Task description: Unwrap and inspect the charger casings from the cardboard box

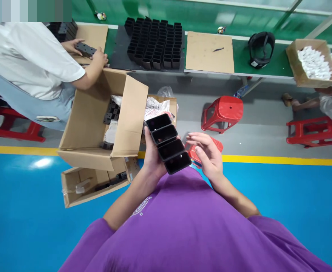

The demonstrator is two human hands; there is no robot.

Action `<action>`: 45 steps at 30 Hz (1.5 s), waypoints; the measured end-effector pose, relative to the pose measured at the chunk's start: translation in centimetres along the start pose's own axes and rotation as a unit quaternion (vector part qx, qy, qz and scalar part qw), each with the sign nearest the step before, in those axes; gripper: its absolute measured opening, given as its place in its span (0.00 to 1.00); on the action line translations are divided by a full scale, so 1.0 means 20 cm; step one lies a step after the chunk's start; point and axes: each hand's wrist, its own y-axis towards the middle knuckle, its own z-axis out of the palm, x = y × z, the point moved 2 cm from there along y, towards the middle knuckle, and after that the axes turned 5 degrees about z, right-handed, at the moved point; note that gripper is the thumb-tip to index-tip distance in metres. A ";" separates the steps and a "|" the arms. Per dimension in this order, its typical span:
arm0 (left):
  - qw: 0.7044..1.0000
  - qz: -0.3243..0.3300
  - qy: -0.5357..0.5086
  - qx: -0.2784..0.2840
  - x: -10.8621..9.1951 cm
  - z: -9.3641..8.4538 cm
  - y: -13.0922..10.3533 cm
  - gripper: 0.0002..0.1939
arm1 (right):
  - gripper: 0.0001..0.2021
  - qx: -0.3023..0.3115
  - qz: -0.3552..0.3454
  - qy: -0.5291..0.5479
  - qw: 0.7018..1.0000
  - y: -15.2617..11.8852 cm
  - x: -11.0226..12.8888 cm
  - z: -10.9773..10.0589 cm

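My left hand [153,156] grips a black plastic tray [163,144] with several rectangular compartments in a row, their openings facing up toward me. Small light specks show inside two of the compartments. To the right of the tray, my right hand [209,155] is held in the air, fingers apart and bent, with nothing in it. Below and left of the tray stands a large open cardboard box [90,117] holding dark grey blocks and white packing. A smaller carton [173,107] with plastic wrapping sits just behind the tray.
On the green bench, many black trays [154,45] stand grouped beside a cardboard sheet [209,53] and a black headset [261,49]. At left a co-worker [35,64] handles a grey block [85,50]. Red stools [229,107] and a low carton [72,194] stand on the floor.
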 end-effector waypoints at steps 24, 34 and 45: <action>0.997 0.058 -0.044 0.012 -0.25 -0.08 -0.01 0.38 | 0.14 -0.015 0.001 -0.089 0.996 0.07 -0.02 0.23; 0.997 0.058 -0.034 0.022 -0.29 -0.11 0.01 0.40 | 0.14 -0.013 0.005 -0.079 0.997 0.09 -0.01 0.27; 0.997 0.064 -0.045 0.016 -0.31 -0.10 0.01 0.38 | 0.14 -0.009 -0.003 -0.093 0.996 0.11 -0.01 0.29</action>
